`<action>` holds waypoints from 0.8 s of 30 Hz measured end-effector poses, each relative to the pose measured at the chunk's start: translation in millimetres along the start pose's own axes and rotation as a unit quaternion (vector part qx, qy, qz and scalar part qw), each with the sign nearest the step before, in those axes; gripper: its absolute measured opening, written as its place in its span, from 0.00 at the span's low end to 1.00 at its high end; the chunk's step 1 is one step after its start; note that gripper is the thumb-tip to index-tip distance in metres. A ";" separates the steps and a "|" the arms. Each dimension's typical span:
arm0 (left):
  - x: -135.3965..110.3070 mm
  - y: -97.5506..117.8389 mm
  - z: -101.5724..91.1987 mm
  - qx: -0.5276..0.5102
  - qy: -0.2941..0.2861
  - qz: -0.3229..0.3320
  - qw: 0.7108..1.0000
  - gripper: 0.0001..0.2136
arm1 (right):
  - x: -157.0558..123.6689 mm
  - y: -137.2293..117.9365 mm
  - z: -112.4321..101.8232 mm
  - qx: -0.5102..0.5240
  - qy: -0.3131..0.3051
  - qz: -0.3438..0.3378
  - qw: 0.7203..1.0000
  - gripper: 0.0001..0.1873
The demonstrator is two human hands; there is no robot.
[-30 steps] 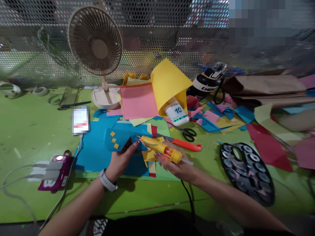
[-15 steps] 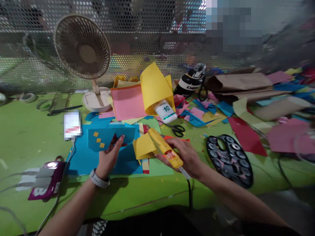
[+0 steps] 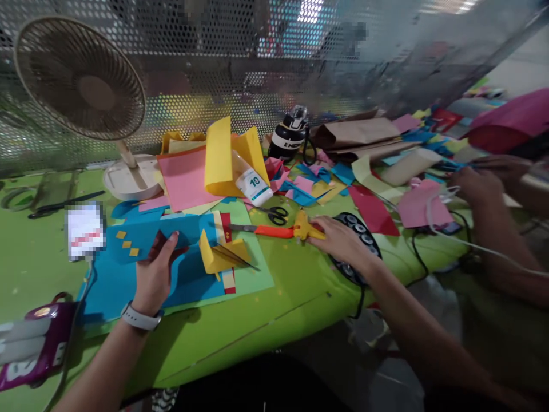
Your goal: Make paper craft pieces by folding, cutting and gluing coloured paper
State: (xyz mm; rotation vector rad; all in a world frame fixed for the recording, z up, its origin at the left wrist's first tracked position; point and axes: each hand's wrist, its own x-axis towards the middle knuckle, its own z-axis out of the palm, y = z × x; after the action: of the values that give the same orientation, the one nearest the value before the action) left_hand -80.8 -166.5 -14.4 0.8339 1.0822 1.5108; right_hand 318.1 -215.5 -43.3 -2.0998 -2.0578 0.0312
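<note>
My left hand [image 3: 154, 274], with a pale watch on its wrist, grips a folded piece of blue paper [image 3: 150, 229] that has small yellow squares stuck near its left end. Thumb and fingers close on it from below. My right hand [image 3: 338, 240] has its fingers round one end of a yellow glue gun [image 3: 303, 225], low over the table beside a black palette [image 3: 358, 229]. An orange-handled blade tool [image 3: 274, 231] lies left of the glue gun. Between my hands, a folded yellow paper piece [image 3: 225, 254] rests on blue and light green sheets.
Black scissors [image 3: 274, 214], a white bottle [image 3: 254, 186] and a black flask [image 3: 288, 137] are behind. A fan [image 3: 132, 177] stands back left, near a phone [image 3: 86, 229] on a cable. Paper scraps [image 3: 309, 186] spread rightward. Another person's hand [image 3: 480, 186] works at the right.
My right hand has moved right with the glue gun, away from the yellow paper piece, which now rests on the sheets. The view has turned right, bringing another person's arms in.
</note>
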 end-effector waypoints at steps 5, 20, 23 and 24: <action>1.9 2.3 3.1 -0.014 0.022 -0.008 1.000 0.16 | 7.5 -0.9 -24.8 -0.016 0.034 -0.010 0.999 0.16; 9.0 26.1 -1.8 -0.047 0.042 0.026 0.998 0.13 | 10.1 -129.9 -11.9 0.126 -0.119 -0.163 0.971 0.14; -7.1 44.3 2.6 -0.055 0.041 0.056 0.996 0.12 | 10.5 -146.7 4.3 0.063 -0.138 -0.185 0.971 0.18; -14.1 48.7 5.3 -0.053 0.044 0.086 0.994 0.11 | 11.1 -149.1 7.7 0.052 -0.142 -0.190 0.970 0.16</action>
State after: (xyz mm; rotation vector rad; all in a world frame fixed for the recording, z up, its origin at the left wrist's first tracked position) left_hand -90.0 -181.2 33.5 0.8083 1.0048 1.7480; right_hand 170.0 -202.0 -25.9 -1.6887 -2.5280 0.3938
